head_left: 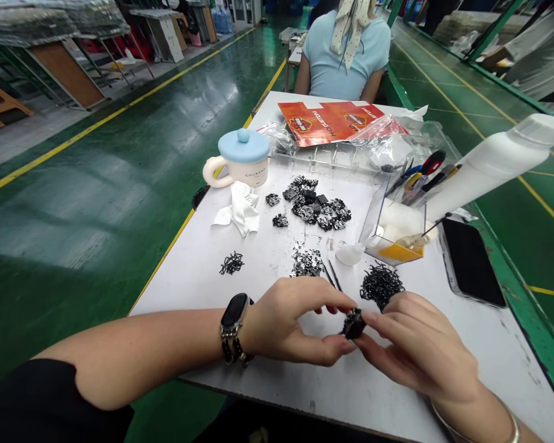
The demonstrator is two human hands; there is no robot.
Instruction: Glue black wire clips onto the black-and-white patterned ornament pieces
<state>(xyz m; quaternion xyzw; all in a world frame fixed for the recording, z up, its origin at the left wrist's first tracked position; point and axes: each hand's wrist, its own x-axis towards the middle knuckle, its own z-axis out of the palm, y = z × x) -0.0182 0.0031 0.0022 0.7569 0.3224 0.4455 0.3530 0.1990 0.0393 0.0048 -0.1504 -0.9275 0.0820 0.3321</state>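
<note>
Black clustered piece (pixel 353 324) is pinched between both hands, over the white worktable (pixel 332 394). Left hand (pixel 290 323) comes in from its left, with thumb and fingertips closed narrow on that side; right hand (pixel 418 344) comes in from its right, also in a narrow pinch. Both are holding the piece, and neither hand is clearly nearer. Long axis is hard to call: fingers cover most of it, and the visible part looks short and slightly tilted. Relative to the piece: heap of black wire links (pixel 381 285) just beyond, to the right; two thin black rods (pixel 331 275) just beyond, to the left; heap of black-and-silver parts (pixel 307 261) farther out on that side; larger heap of similar parts (pixel 316 206) well beyond; phone (pixel 473 261) off to the right.
</note>
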